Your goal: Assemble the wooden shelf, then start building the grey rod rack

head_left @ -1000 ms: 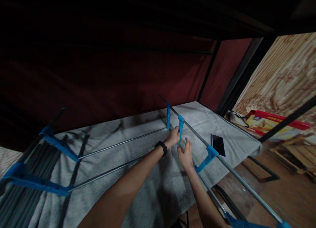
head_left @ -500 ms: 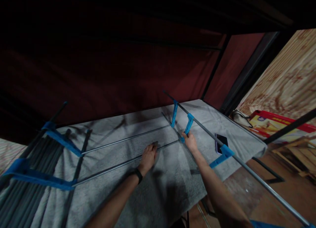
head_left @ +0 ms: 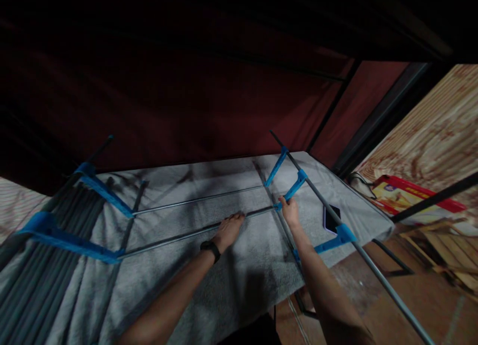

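Note:
My left hand (head_left: 229,231), with a black band on its wrist, is closed over the near metal tube (head_left: 168,242), close to the tube's right end. My right hand (head_left: 289,211) grips the lower end of a blue plastic bracket (head_left: 297,184), where that tube meets a crosswise tube. The bracket's upper end clips onto a long grey tube (head_left: 319,193) running along the right side. A second cross tube (head_left: 197,199) lies farther back, parallel to the near one. At left, blue brackets (head_left: 76,244) join the frame's other side.
Several loose grey tubes (head_left: 41,280) lie side by side at the left on the grey blanket (head_left: 179,295). A phone (head_left: 331,219) rests beneath the right long tube. Beyond the bed's edge are a red and yellow box (head_left: 409,195) and a wooden stool-like object (head_left: 444,250).
My left hand has moved slightly right and settled over the near tube. The right-hand brackets and long tube lean farther right. My right hand stays at the same bracket, and the view has shifted.

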Action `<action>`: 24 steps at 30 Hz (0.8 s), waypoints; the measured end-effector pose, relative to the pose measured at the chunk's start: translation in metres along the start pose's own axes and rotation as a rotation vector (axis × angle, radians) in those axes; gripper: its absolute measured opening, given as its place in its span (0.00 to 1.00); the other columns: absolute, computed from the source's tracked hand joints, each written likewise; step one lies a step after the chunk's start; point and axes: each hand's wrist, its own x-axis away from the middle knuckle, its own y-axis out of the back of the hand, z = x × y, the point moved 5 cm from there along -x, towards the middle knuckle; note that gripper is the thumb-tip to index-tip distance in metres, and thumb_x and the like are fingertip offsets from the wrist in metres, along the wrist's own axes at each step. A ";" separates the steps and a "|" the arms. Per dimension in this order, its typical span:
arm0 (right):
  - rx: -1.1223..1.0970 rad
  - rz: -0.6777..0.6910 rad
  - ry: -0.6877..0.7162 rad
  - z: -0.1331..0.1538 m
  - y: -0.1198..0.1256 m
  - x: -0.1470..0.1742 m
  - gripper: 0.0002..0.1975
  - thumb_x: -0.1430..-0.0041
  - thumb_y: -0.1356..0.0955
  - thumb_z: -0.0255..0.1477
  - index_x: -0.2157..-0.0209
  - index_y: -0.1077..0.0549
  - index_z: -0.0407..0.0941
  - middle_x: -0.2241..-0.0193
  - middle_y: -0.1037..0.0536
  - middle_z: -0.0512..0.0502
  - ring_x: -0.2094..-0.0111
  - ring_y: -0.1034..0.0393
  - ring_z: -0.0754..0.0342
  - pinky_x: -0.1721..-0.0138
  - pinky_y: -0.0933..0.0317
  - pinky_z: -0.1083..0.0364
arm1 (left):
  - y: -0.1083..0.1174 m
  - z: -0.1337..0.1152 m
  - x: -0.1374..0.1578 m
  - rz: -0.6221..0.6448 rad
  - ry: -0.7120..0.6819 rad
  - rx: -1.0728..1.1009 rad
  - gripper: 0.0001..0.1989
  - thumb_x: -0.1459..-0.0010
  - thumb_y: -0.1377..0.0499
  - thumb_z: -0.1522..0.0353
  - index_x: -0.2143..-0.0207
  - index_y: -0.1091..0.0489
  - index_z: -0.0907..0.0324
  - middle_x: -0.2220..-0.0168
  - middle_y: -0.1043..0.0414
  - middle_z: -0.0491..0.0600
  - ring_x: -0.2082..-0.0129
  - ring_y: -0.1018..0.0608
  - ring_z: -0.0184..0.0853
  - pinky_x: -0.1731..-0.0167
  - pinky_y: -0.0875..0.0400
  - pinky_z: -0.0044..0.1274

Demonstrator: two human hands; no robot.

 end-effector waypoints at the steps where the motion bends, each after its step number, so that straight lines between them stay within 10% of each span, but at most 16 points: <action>1: -0.008 0.000 -0.001 0.001 0.000 0.002 0.20 0.44 0.35 0.48 0.68 0.28 0.45 0.67 0.19 0.37 0.62 0.25 0.43 0.57 0.35 0.47 | -0.001 0.000 0.001 0.003 -0.002 0.006 0.32 0.38 0.57 0.84 0.35 0.36 0.60 0.35 0.32 0.57 0.38 0.27 0.41 0.39 0.33 0.32; 24: -0.010 -0.009 -0.048 -0.005 -0.003 0.016 0.23 0.44 0.37 0.50 0.65 0.26 0.44 0.63 0.18 0.33 0.57 0.24 0.41 0.54 0.35 0.47 | -0.013 0.001 0.006 0.017 0.002 -0.006 0.34 0.40 0.56 0.85 0.34 0.36 0.59 0.38 0.29 0.57 0.40 0.25 0.40 0.41 0.32 0.32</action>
